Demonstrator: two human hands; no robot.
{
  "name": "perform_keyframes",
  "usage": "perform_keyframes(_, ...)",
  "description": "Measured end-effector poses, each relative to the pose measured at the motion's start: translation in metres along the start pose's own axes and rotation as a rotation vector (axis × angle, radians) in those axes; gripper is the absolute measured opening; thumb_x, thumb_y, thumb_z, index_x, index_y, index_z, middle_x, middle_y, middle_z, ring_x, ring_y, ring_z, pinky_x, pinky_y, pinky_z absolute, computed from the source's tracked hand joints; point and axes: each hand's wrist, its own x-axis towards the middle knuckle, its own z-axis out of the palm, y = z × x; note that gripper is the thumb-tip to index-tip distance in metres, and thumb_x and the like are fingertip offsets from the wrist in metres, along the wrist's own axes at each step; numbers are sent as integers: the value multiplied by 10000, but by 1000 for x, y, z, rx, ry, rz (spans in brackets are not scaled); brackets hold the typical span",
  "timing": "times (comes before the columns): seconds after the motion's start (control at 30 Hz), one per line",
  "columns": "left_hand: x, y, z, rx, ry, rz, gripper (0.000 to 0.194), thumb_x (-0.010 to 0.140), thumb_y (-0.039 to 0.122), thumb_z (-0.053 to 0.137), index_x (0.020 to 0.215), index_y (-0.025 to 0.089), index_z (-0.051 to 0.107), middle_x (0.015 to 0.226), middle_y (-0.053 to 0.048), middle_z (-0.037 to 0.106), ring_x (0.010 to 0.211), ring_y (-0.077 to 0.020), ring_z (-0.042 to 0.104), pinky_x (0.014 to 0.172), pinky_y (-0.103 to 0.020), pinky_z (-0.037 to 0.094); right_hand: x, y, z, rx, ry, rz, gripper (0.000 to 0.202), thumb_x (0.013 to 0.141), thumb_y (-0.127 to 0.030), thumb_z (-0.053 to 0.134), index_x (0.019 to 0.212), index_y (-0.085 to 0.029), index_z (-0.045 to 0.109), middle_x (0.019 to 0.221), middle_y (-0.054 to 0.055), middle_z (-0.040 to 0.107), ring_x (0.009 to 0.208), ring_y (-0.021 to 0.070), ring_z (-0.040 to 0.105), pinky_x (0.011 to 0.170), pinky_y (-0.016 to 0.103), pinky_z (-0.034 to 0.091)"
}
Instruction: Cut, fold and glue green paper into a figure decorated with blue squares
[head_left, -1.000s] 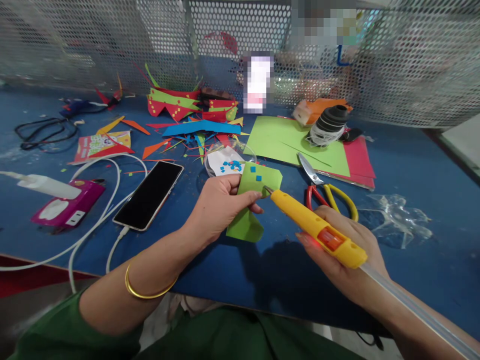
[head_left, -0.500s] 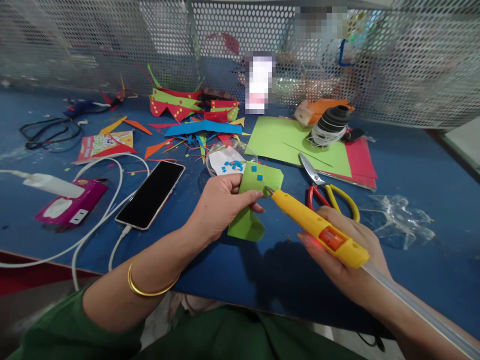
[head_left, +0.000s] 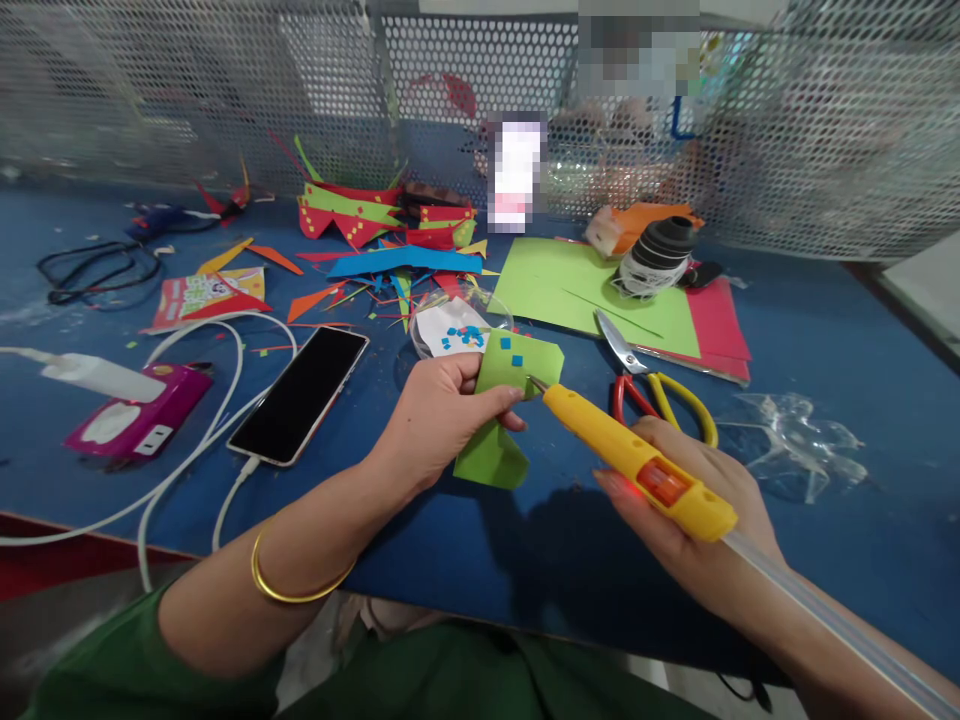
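Note:
My left hand (head_left: pixel 431 420) is closed on a folded green paper piece (head_left: pixel 491 462), pinched between thumb and fingers. Two small blue paper squares (head_left: pixel 517 361) lie on its upper face. My right hand (head_left: pixel 701 500) is wrapped around a yellow pen-style glue gun (head_left: pixel 600 425) with an orange-red slider and a clear stick running out of its back. Its metal tip (head_left: pixel 537 384) is at the green paper, just right of my left thumb; whether it touches is hard to tell. Behind the paper, a clear dish (head_left: pixel 417 345) holds white paper and several blue squares.
Scissors (head_left: pixel 626 352) with red and yellow handles lie right of the paper. Green sheets (head_left: pixel 540 280) and a black cord-wrapped bottle (head_left: pixel 660 255) sit behind. A phone (head_left: pixel 300 395), purple power strip (head_left: pixel 142 415) and white cables are left. Paper scraps and masks (head_left: pixel 352 212) line the back.
The view has shifted very slightly. Both hands, the green paper and the glue gun keep nearly the same positions, with the tip still at the paper.

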Motion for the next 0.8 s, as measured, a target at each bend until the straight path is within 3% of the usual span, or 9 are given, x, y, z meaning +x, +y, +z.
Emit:
perform_keyframes(0.2, -1, 1, 0, -19, -4, 6, 193, 711, 211, 784, 882, 132, 745, 602, -2, 694, 536, -123, 653, 492, -193, 535, 0, 0, 1, 48, 10, -22, 157, 980, -368, 532, 893, -249, 478, 718, -16, 613, 542, 126, 574, 498, 240, 420)
perform_keyframes(0.6, 0, 1, -1, 22, 14, -17, 224, 718, 254, 783, 911, 145, 751, 607, -14, 706, 514, -134, 639, 489, -217, 519, -1, 1, 1, 22, 16, 14, 163, 955, -381, 551, 882, -238, 523, 676, -20, 608, 525, 136, 580, 476, 253, 391)
perform_keyframes(0.8, -1, 2, 0, 11, 3, -10, 185, 719, 227, 772, 883, 147, 744, 604, 2, 693, 541, -138, 660, 505, -216, 532, 0, -1, -2, 131, -18, 37, 142, 947, -364, 568, 888, -240, 534, 702, -15, 612, 517, 128, 563, 481, 259, 413)
